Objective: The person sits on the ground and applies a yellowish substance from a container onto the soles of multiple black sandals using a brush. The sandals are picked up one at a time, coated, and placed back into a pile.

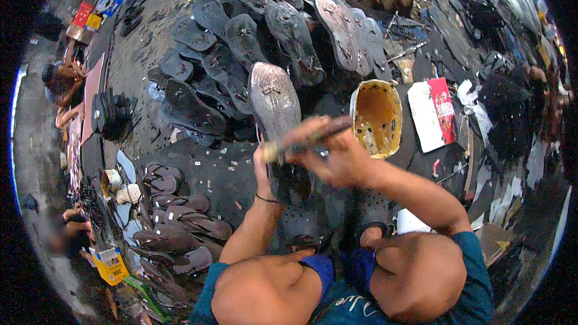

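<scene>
My left hand [262, 174] holds a dark sandal sole [276, 97] from its near end, tilted up in front of me, and its surface looks wet and shiny. In my right hand [337, 155] is a brush [316, 135] with a dark handle. The pale brush end lies over the near part of the sole and is somewhat blurred, so contact is hard to judge. Just right of the sole stands a yellowish tub [395, 139] with amber, glue-like liquid [376, 111] in it. The fingers of my left hand are partly hidden behind the sole.
Several coated soles [242, 37] lie spread beyond my hands. Finished-looking flip-flops [183, 219] are piled at the left. A red and white carton piece [430, 114] and crumpled plastic [474, 105] lie right of the tub. Another person [59, 84] sits at the far left.
</scene>
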`<state>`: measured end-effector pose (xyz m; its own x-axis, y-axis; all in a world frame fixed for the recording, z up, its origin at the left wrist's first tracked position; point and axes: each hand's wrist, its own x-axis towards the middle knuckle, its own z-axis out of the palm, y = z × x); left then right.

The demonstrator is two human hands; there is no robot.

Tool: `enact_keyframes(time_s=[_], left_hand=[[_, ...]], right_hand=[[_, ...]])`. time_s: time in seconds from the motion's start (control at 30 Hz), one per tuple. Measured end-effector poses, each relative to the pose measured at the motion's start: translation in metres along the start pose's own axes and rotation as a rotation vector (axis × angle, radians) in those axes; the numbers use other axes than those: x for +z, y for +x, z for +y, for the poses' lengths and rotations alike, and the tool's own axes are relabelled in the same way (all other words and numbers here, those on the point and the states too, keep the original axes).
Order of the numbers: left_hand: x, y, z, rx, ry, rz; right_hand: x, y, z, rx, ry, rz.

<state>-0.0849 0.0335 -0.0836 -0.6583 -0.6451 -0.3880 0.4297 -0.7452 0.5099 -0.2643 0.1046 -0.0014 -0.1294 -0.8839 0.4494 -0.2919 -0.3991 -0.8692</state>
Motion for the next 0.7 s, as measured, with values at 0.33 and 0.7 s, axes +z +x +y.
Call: enact_keyframes(time_s=[0.33,0.7], left_hand=[[-0.014,0.005,0.041,0.225,0.071,0.148],[-0.038,0.016,-0.027,0.048,-0.137,-0.003]], right_hand=[[0.004,-0.022,-0.026,-0.135,-0.010,-0.039],[-0.008,0.008,-0.001,-0.253,-0.410,-0.050]])
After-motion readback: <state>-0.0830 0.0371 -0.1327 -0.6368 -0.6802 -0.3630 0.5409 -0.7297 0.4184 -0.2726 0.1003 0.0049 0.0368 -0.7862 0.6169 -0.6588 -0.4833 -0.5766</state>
